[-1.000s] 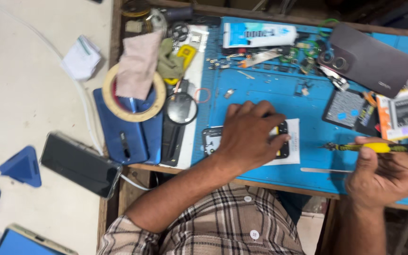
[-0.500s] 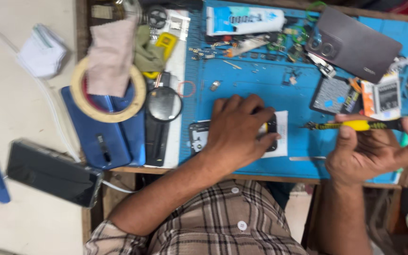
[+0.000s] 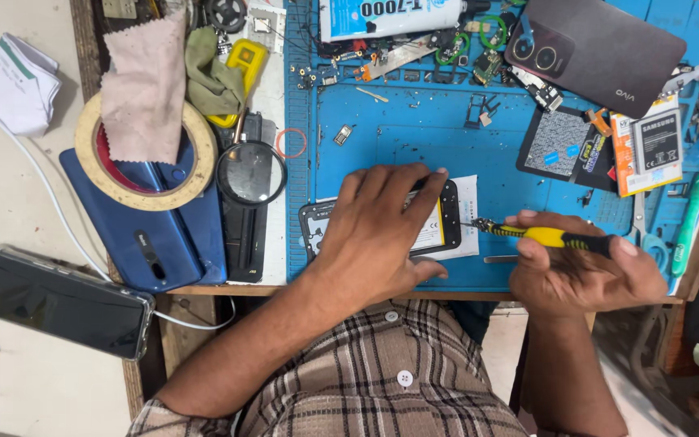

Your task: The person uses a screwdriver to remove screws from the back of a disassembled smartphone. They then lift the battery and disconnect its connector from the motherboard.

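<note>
At the far left a dark phone (image 3: 65, 301) lies flat, beside a tape roll (image 3: 146, 150) with a pink cloth (image 3: 146, 89) draped across it. On the blue mat (image 3: 414, 137) of the tabletop, the left hand (image 3: 378, 235) presses flat, fingers spread, on an opened phone (image 3: 446, 226). The right hand (image 3: 580, 271) is closed around a yellow-handled screwdriver (image 3: 548, 237), its tip at the opened phone's right edge.

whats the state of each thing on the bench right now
opened phone: back off, lying flat, pressed down by left hand
screwdriver: gripped in right hand, tip at phone's right edge
tape roll: flat, cloth draped over it
magnifier: lying flat
</note>
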